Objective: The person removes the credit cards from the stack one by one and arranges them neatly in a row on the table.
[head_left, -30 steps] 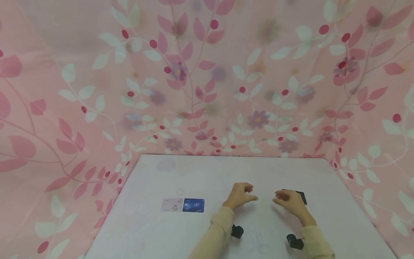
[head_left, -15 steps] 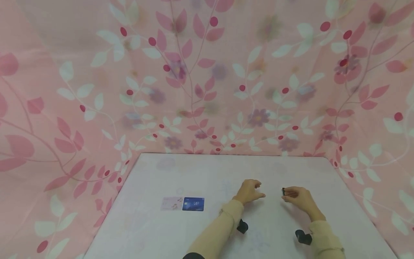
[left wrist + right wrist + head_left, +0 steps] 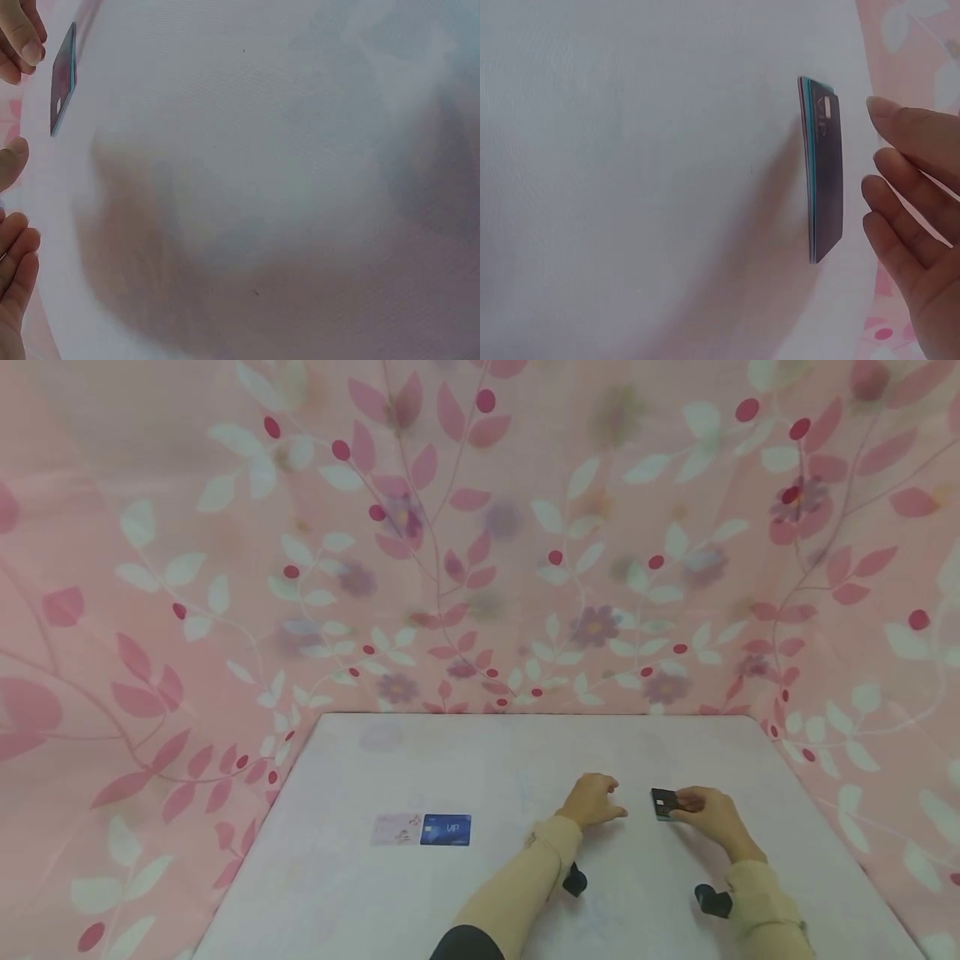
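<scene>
A small stack of cards, with a black card [image 3: 663,804] marked VIP on top and teal edges below [image 3: 821,172], lies on the white table. My right hand [image 3: 708,814] is over its right part in the head view; in the right wrist view its fingertips [image 3: 881,109] stand a small gap away from the stack, holding nothing. Left of the stack, my left hand [image 3: 592,800] hovers with thumb and fingers apart, nothing between them. Farther left, a blue VIP card [image 3: 446,830] and a pale pink patterned card [image 3: 397,829] lie side by side.
The white table [image 3: 337,902] ends at a straight back edge, with a pink floral cloth [image 3: 480,568] rising behind and at both sides. Dark wrist-worn devices [image 3: 575,881] show beside the forearms.
Both hands have moved to the right. My right hand has slid off the left part of the black card, which now shows. The stack and the two left cards stay where they were.
</scene>
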Action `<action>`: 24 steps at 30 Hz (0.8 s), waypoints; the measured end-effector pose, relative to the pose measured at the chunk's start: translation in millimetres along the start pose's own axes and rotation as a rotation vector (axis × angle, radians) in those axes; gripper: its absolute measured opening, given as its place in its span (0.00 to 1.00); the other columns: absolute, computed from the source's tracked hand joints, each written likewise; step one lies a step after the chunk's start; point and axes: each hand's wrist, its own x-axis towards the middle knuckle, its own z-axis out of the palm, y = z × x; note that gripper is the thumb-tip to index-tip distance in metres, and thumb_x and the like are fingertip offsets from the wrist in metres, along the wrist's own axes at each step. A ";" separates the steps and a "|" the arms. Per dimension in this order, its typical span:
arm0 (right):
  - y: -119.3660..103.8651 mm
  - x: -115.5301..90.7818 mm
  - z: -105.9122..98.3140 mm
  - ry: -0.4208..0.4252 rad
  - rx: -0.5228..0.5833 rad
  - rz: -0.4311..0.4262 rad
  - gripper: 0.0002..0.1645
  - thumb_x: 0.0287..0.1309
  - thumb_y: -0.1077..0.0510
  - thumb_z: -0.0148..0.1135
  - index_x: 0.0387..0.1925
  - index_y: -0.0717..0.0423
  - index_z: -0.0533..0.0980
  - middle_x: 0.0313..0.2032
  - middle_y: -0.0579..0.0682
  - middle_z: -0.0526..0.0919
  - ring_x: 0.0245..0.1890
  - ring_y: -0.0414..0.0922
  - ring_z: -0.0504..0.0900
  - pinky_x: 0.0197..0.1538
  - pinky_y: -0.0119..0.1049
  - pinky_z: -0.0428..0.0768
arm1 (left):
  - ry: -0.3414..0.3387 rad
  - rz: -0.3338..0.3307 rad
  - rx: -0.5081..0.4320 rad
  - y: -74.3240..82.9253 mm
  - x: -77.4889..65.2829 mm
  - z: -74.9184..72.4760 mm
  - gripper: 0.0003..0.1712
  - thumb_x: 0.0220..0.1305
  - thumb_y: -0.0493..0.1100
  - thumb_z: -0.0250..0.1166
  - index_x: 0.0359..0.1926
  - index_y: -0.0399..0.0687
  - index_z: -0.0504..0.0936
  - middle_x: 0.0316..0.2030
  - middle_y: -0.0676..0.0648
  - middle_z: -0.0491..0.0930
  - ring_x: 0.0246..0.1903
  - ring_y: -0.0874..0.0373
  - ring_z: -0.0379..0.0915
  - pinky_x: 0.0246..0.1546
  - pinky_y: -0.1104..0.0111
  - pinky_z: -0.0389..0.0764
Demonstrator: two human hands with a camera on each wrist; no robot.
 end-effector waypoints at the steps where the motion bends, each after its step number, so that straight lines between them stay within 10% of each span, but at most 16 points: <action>1: 2.1 -0.1 -0.9 0.004 -0.004 0.006 0.23 0.47 0.61 0.70 0.42 0.73 0.76 0.36 0.64 0.83 0.37 0.57 0.82 0.42 0.50 0.79 | -0.001 0.000 0.016 0.6 1.4 1.0 0.24 0.48 0.50 0.74 0.46 0.43 0.83 0.38 0.53 0.84 0.38 0.65 0.77 0.40 0.80 0.72; 24: 38.8 -0.7 -26.2 -0.081 -0.082 0.168 0.41 0.44 0.51 0.73 0.55 0.71 0.68 0.42 0.72 0.74 0.43 0.64 0.73 0.43 0.56 0.74 | -0.166 -0.070 0.109 22.6 22.1 20.6 0.27 0.50 0.52 0.73 0.51 0.47 0.80 0.47 0.54 0.81 0.50 0.64 0.74 0.52 0.78 0.69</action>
